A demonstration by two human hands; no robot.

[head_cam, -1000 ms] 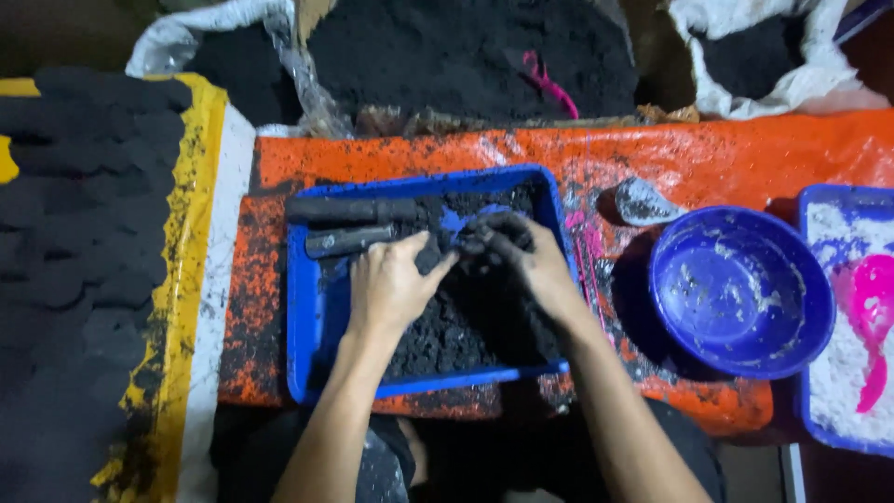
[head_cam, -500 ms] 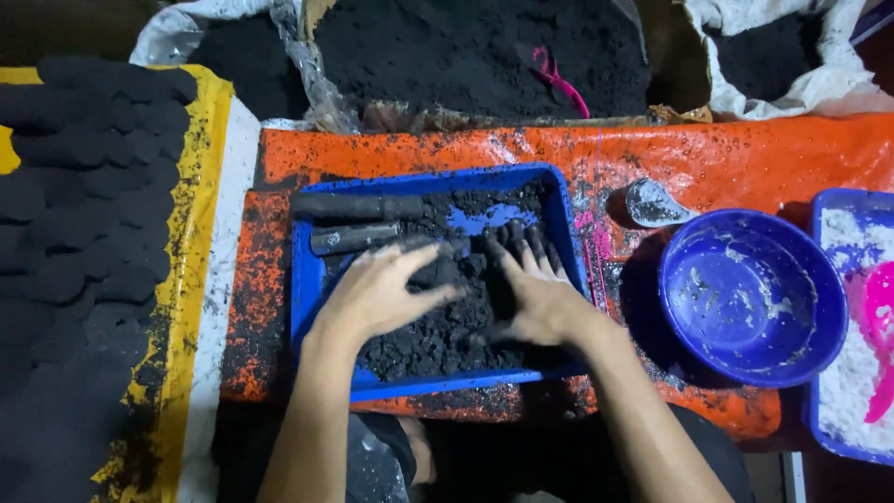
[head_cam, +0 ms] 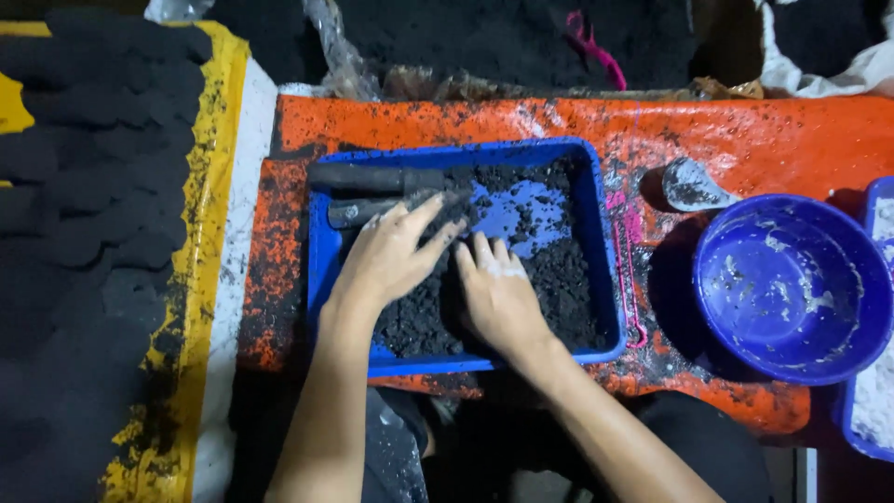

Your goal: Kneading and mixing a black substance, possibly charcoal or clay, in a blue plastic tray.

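Black, lumpy pieces [head_cam: 84, 186] are lying in rows far to the left of the hands, covering a yellow-edged sheet [head_cam: 200, 233] whose border is smeared with dark dust. An orange surface [head_cam: 745, 140], speckled with black, is carrying everything else.

Directly under the hands a rectangular blue tray [head_cam: 321, 251] is sitting, holding a loose heap of black crumbly powder [head_cam: 559, 289]; a bare patch of blue is showing through near the tray's far middle. Two dark cylindrical pieces [head_cam: 372, 191] are lying side by side along the far left of the tray, just beyond the left fingertips.

The left hand [head_cam: 386, 256] is lying flat with fingers spread and unclenched, pressing on the powder and gripping nothing; grey dust is coating its back. Just to its right, almost touching it, the right hand [head_cam: 498, 293] is resting palm down on the same heap, fingers together and extended, also holding nothing.

Right of the hands, beyond the tray wall, a small grey scoop-shaped piece [head_cam: 694, 186] is lying on the surface. Nearer and further right, a round blue bowl [head_cam: 792, 289] is standing, streaked inside with pale residue. At the far right edge, another blue container [head_cam: 871, 401] holding white powder is partly showing.

Beyond the hands, a large dark mound [head_cam: 466, 37] with a pink object [head_cam: 591, 47] on it is filling the background.
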